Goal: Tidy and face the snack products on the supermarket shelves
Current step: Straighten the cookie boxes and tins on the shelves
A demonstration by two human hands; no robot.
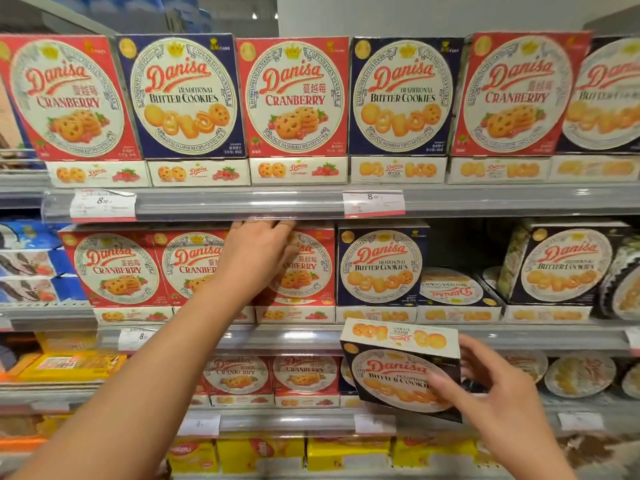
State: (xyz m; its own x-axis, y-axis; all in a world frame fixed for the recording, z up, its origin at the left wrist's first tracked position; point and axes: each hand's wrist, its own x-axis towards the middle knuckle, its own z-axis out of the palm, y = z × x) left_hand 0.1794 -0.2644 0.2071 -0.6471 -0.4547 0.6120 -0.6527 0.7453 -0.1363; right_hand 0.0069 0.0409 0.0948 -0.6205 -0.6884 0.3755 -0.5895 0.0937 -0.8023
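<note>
Blue box (401,367) of butter cookies sits lower right of centre, held off the shelf in front of the second and third shelf edges, tilted, white side panel up with its print upside down. Right hand (495,400) grips its right edge, fingers curled over the front face and behind the box.

Left hand (258,252) reaches up at centre frame to a red box (304,268) of cranberry cookies on the middle shelf (519,336); fingers hooked over the box's top edge, just under the shelf rail (207,204) above. Grip looks partly curled on that top edge; thumb not clear.

Left of it stand two more red boxes, right of it one upright blue box (381,266). Next right, a box (450,287) lies flat with its print upside down, then an angled blue box (564,265) at far right.

Top shelf across the upper frame: red and blue boxes alternating, upright on flat white-sided boxes. Price tags (374,202) on the rail. Yellow packs (346,452) along the bottom.
</note>
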